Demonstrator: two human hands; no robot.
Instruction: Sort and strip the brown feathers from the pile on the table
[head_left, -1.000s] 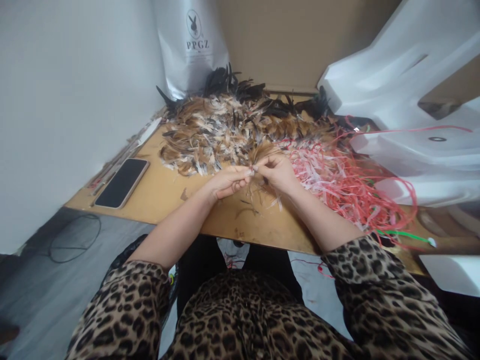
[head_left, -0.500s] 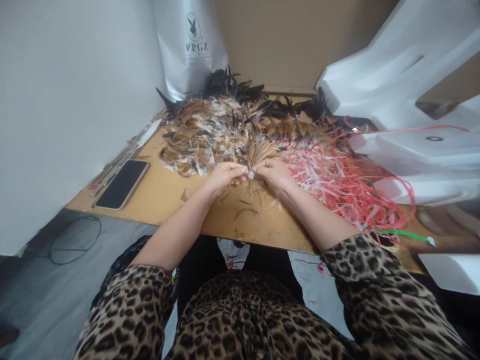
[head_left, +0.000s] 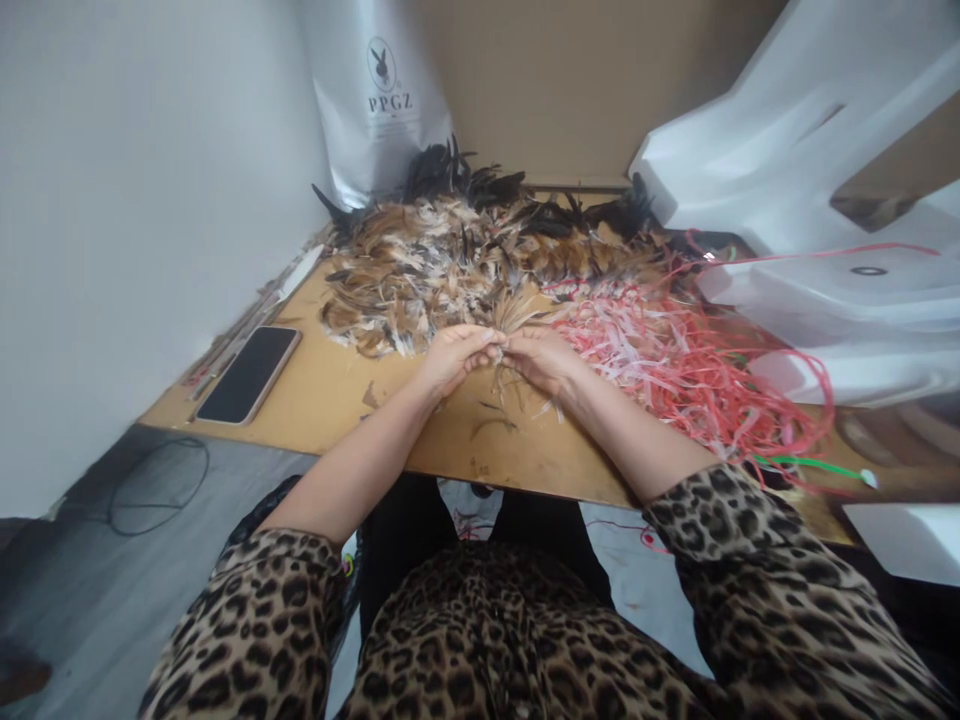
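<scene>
Left hand (head_left: 452,356) and right hand (head_left: 545,358) meet, pinched on a feather bundle (head_left: 523,314) just short of the feather heap (head_left: 420,268); gathering seemingly underway, firm grip needed.

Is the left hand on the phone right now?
No, the left hand and right hand both pinch a feather bundle at mid-table, while the phone lies untouched, off to the left.
</scene>
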